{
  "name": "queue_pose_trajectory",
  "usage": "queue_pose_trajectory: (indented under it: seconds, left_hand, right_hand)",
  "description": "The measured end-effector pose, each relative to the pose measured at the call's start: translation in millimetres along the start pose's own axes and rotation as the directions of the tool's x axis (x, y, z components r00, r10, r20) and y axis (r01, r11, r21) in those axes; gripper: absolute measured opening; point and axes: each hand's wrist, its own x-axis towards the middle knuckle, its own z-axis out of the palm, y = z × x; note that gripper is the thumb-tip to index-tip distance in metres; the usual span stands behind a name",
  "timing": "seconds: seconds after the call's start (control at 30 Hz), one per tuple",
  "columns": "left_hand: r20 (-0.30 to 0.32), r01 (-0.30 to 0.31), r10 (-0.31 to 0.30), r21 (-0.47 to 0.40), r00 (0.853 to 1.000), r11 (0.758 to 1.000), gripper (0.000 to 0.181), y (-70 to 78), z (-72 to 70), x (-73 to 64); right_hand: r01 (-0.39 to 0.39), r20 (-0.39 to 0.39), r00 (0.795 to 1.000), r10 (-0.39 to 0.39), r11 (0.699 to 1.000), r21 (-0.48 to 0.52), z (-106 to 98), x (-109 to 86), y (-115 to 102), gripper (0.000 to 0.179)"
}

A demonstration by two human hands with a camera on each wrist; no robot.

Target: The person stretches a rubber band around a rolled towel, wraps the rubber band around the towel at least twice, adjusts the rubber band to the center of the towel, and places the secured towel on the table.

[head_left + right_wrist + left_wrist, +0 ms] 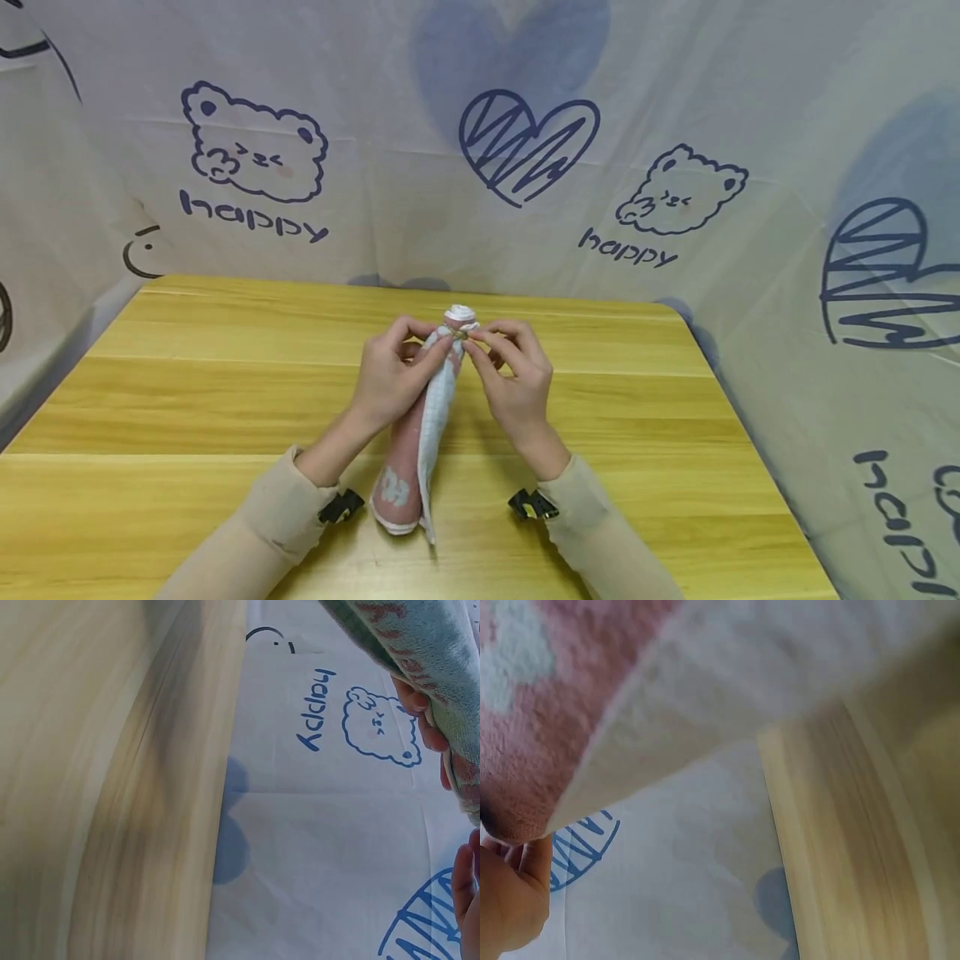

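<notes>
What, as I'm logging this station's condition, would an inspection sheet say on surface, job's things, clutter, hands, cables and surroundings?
Surface: wooden-look tabletop, yellowish, with lengthwise grain.
Job's things: rolled cloth, pink and pale, wide at the near end, narrow at the far end; yellowish band at its narrow neck, details too small to tell.
Clutter: nothing seen.
Left hand: grips the cloth near its neck.
Right hand: pinches at the band.
Cables: nothing seen.
Surroundings: pale fabric backdrop printed with bears, hearts and "happy"; black device by the left sleeve cuff, another by the right.
</notes>
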Motion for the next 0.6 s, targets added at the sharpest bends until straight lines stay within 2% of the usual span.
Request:
queue_pose_trajectory:
  seconds: [0.2, 0.37, 0.47, 0.6]
  left_hand:
    - [0.033, -0.075, 0.074, 0.031, 0.997, 0.997, 0.014, -3.3, -1.7, 0.9]
    - [0.003, -0.140, 0.140, 0.096, 0.990, 0.986, 0.012, -4.5, -0.1, 0.2]
    - [-0.027, -0.205, 0.213, 0.193, 0.977, 0.960, 0.012, -4.7, 1.1, -0.8]
    - [-0.047, -0.271, 0.298, 0.299, 0.953, 0.915, 0.011, -5.9, 2.0, -2.1]
  right_hand:
    - [-0.024, 0.030, 0.999, 0.024, 0.999, -0.027, -1.0, -0.9, 0.3, 0.017]
    - [-0.072, 0.132, 0.988, 0.076, 0.997, -0.033, -2.1, -1.3, -0.7, 0.011]
    - [-0.113, 0.190, 0.975, 0.111, 0.994, -0.001, -2.2, -1.8, -2.1, 0.011]
    - [-0.153, 0.235, 0.964, 0.128, 0.984, 0.094, -0.1, -2.4, -4.2, 0.007]
